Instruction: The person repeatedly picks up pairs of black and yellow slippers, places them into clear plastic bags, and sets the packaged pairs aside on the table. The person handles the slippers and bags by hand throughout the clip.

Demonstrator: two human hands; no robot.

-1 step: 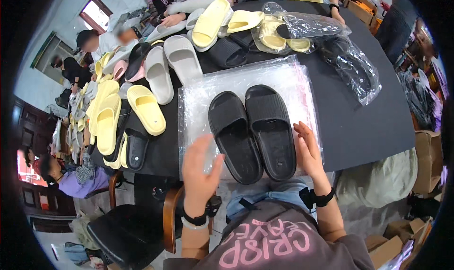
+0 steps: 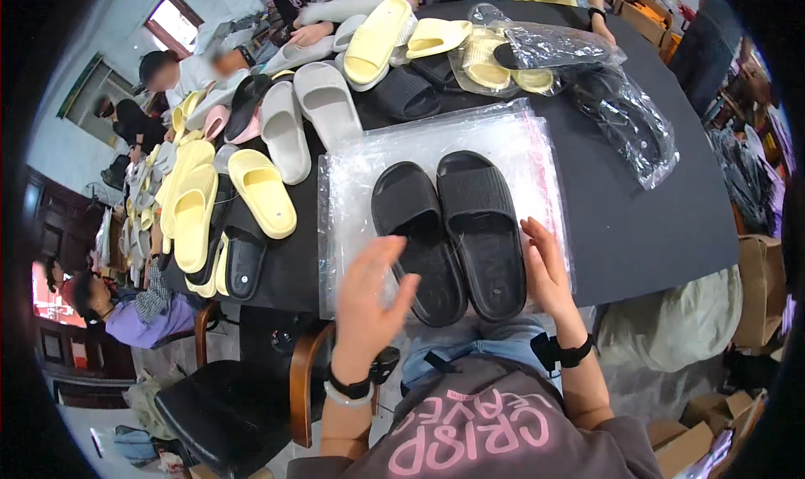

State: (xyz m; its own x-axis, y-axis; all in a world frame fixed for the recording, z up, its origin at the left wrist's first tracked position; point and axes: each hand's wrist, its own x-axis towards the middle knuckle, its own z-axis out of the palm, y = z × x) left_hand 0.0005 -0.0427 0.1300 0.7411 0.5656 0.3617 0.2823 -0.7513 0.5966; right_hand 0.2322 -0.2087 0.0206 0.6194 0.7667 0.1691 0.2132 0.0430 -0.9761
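Note:
A pair of black slide slippers lies side by side, toes pointing away from me: the left slipper (image 2: 411, 202) and the right slipper (image 2: 480, 194). Under them is a stack of clear plastic bags (image 2: 345, 186) with a pinkish strip along its right side. My left hand (image 2: 369, 299) hovers by the heel half of the left slipper, fingers apart, partly covering its edge. Along the outer edge of the right slipper is my right hand (image 2: 547, 271), fingers extended and grasping nothing; I cannot tell whether it touches the slipper.
Loose yellow, grey, pink and black slippers (image 2: 262, 196) crowd the left and far side of the black table (image 2: 646, 236). Bagged black slippers (image 2: 625, 114) lie at the far right. A wooden-armed chair (image 2: 309, 378) stands at my left. Other people work around the table.
My left hand has shifted slightly right, over the left slipper's edge. The right hand and the slippers look unmoved apart from a small shift of the whole picture.

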